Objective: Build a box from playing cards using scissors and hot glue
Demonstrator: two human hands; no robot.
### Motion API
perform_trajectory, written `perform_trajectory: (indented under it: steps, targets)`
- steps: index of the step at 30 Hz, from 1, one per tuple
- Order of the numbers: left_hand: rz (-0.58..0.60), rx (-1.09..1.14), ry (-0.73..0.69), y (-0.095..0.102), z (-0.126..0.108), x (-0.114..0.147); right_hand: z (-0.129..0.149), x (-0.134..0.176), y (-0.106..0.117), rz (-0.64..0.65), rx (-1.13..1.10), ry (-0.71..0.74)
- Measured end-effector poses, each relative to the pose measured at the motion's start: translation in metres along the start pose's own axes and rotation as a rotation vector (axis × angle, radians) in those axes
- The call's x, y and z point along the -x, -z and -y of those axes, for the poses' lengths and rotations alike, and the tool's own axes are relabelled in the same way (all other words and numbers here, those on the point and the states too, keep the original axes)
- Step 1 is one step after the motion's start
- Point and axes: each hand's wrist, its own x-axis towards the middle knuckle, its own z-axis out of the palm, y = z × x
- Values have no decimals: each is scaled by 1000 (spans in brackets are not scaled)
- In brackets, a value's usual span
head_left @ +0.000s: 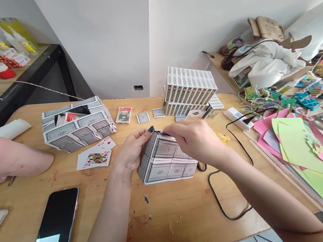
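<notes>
A box covered in patterned playing cards (169, 164) is tilted above the table in front of me. My left hand (134, 149) grips its left side, with the thumb on the upper corner. At the top edge, my right hand (193, 138) is closed with its fingertips pinched together. A small dark piece (165, 133) shows at those fingertips, too small to name. The hand hides the box's upper right part. Behind my left hand, loose playing cards (95, 157) lie face up, a queen of diamonds among them.
A larger card-covered box (79, 127) stands back left. Stacked card packs (188, 88) stand back right, near a power strip (238, 118) and black cable (219, 205). A phone (54, 234) lies front left. Coloured paper (308, 147) covers the right side.
</notes>
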Motion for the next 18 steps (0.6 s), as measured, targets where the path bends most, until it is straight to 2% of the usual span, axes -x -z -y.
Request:
perform_trajectory:
  steps: [6, 11, 18]
  targets:
    - [20, -18, -7, -5, 0, 4, 4, -1, 12, 47, 66, 83]
    - [-2, 14, -4, -6, 0, 6, 9, 3, 5, -34, 175, 128]
    - [-9, 9, 1, -7, 2, 5, -6, 10, 7, -27, -140, 35]
